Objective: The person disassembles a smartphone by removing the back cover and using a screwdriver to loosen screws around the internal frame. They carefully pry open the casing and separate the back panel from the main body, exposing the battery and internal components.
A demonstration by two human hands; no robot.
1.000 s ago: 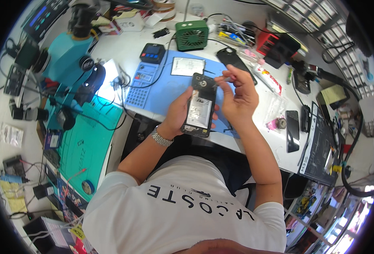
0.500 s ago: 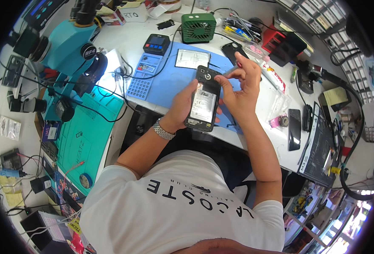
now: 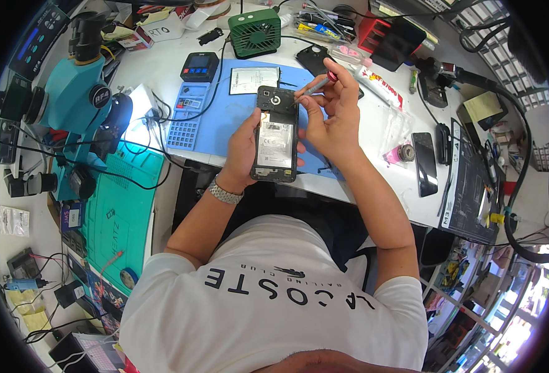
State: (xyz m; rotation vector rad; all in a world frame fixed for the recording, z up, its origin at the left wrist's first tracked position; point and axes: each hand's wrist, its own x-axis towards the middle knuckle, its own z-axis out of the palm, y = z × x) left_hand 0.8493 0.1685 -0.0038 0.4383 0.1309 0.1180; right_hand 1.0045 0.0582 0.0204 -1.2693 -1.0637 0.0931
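My left hand (image 3: 242, 149) grips an opened dark phone (image 3: 275, 140) from its left side, fingertips showing along the right edge; its silver battery and upper black plate with camera ring face me. My right hand (image 3: 332, 118) holds a slim screwdriver (image 3: 312, 87) with a red end, its tip at the upper right of the phone. The phone is held over a blue silicone mat (image 3: 210, 133). Behind it lie a white-and-silver rectangular piece (image 3: 253, 79) and a dark phone back cover (image 3: 311, 58).
A teal microscope (image 3: 74, 99) and green mat (image 3: 116, 217) fill the left. A small green fan (image 3: 253, 32), blue-screened device (image 3: 199, 66), glue tube (image 3: 378, 87), black phone (image 3: 425, 163) and jar (image 3: 405, 152) surround the work area. A hose arm (image 3: 501, 102) curves at right.
The phone and both hands have shifted up and slightly left in the picture, along with the surrounding bench. The screwdriver's red end now shows between my right fingers.
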